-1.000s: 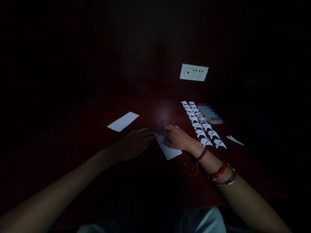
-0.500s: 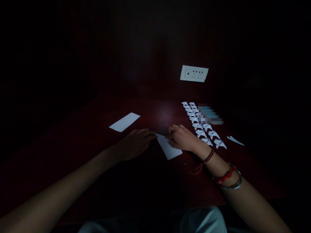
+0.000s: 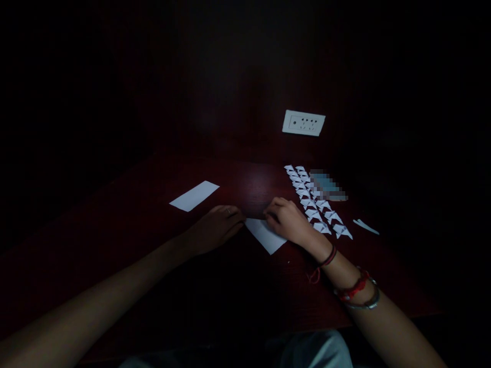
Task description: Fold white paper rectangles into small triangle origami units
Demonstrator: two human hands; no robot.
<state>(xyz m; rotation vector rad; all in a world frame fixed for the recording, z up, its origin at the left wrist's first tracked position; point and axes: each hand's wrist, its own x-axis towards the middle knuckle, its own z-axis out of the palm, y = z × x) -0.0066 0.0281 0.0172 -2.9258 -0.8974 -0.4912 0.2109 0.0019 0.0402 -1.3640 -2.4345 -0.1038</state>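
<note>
A small white sheet of paper [image 3: 266, 236] lies in front of me on the dark red table, its near corner pointing toward me. My left hand [image 3: 220, 225] has its fingers bent together, the tips closed on the sheet's left corner. At the far right side of the same sheet, my right hand [image 3: 284, 220] is closed with thumb and fingers gripping its edge and covering part of it. Right beside that hand stand two rows of several folded white paper pieces [image 3: 311, 214].
Another white paper rectangle [image 3: 195, 196] lies at the left. A blurred-out flat object [image 3: 328, 185] is beside the folded rows, with thin paper strips [image 3: 366, 226] nearer me. A socket panel [image 3: 304, 122] is on the wall behind the table [image 3: 245, 286].
The sheet has turned a little between my hands. My left fingers, stretched out before, are now bent in at its corner. The whole view has shifted slightly.
</note>
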